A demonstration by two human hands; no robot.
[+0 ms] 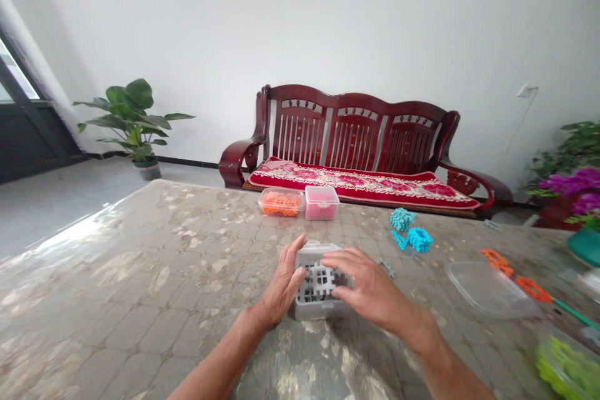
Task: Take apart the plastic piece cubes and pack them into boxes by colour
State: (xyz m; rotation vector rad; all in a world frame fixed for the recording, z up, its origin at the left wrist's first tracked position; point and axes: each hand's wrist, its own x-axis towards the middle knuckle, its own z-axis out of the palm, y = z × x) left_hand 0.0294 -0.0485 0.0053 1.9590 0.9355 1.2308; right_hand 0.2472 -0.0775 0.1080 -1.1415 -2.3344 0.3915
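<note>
A clear plastic box (323, 310) stands on the table in front of me, filled with grey and white interlocking plastic pieces (322, 280). My left hand (284, 280) lies along the box's left side, fingers stretched and thumb near the rim. Over the right side reaches my right hand (370, 282), its fingers apart and slightly bent above the pieces. I see nothing held in either hand. Just beyond my right hand a loose grey piece (387, 267) lies on the table, partly hidden.
Behind stand a box of orange pieces (282, 202) and a pink-filled box (322, 203). Turquoise pieces (403, 219) and blue pieces (420, 240) lie to the right. Farther right are a clear lid (490, 290), orange pieces (533, 289) and a box of lime-green pieces (569, 365).
</note>
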